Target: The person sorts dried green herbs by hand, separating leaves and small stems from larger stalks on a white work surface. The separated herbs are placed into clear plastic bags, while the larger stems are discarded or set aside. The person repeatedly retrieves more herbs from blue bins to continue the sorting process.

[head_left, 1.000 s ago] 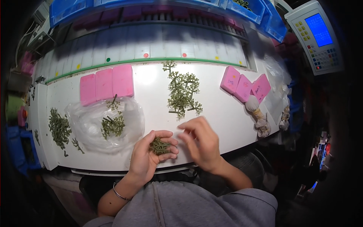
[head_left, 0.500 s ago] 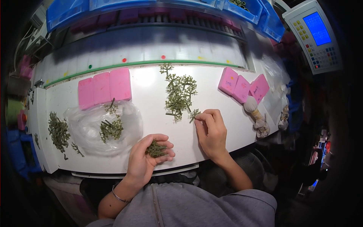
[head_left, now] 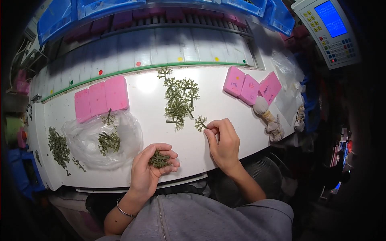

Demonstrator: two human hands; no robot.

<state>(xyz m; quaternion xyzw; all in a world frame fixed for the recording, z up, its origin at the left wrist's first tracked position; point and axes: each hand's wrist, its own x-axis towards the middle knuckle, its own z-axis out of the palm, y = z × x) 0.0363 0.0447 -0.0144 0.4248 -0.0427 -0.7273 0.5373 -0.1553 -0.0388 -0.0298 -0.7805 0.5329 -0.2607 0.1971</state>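
Observation:
My left hand (head_left: pixel 143 170) is cupped, its fingers curled around a small bunch of dark green branched sprigs (head_left: pixel 159 160) lying in the palm. My right hand (head_left: pixel 225 148) pinches the stem end of a single green sprig (head_left: pixel 200 122) between thumb and forefinger, its branched head pointing away from the fingers. Just left of that sprig, a loose pile of similar sprigs (head_left: pixel 179 105) spreads over the white tabletop (head_left: pixel 140 92). Their material cannot be made out.
A clear plastic bag (head_left: pixel 128 138) with more sprigs (head_left: pixel 109 143) lies at left, beside a denser green heap (head_left: pixel 58 147). Pink blocks (head_left: pixel 116 93) stand behind it; others (head_left: pixel 249 89) sit at right near a tied cloth bundle (head_left: pixel 268 119). A control panel (head_left: pixel 327 32) hangs upper right.
My right hand has drawn the single sprig slightly away from the pile, and its stem now points toward my fingers. My left hand stays cupped around its bunch. The whole view has shifted slightly.

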